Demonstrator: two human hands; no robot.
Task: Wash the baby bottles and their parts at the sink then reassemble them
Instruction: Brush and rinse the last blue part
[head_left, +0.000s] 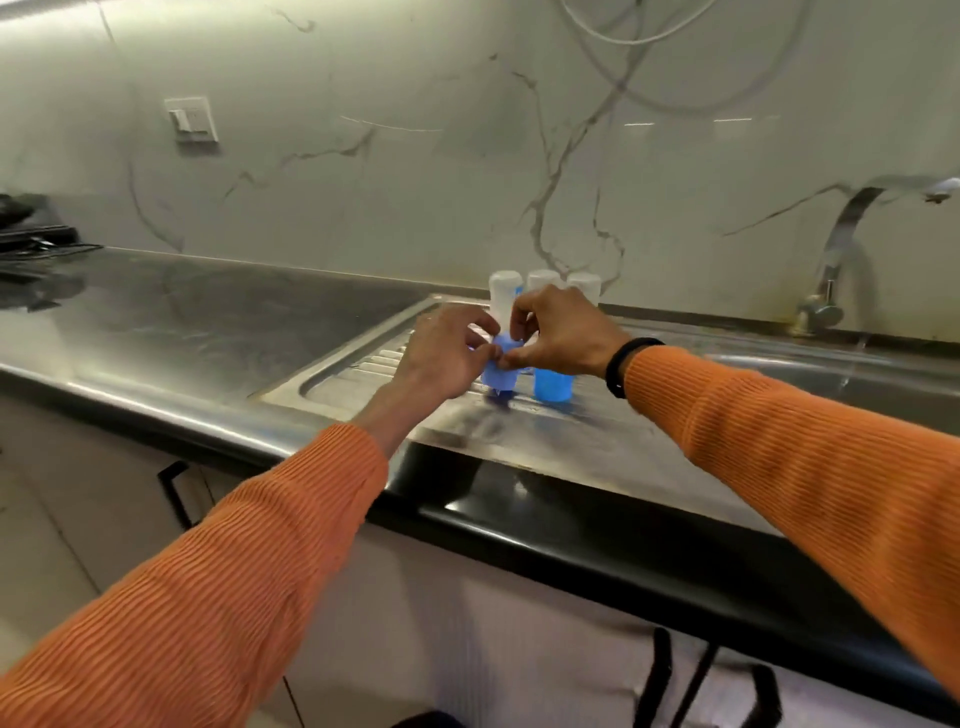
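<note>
The steel counter (171, 317) left of the drainboard (597, 441) lies bare and open to reach. On the drainboard, three white bottles (503, 291) stand in a row at the back, a blue cup (553, 384) just before them. The tap (836, 270) arches over the sink (831, 379) at right, and the marble wall (415, 156) closes the rear.

Both arms reach forward in orange sleeves, hands meeting fingertip to fingertip. The left hand (447, 353) has its fingers curled, thumb and forefinger pinching. The right hand (558, 332), just beside it, pinches likewise, a black band (621, 364) on its wrist.
</note>
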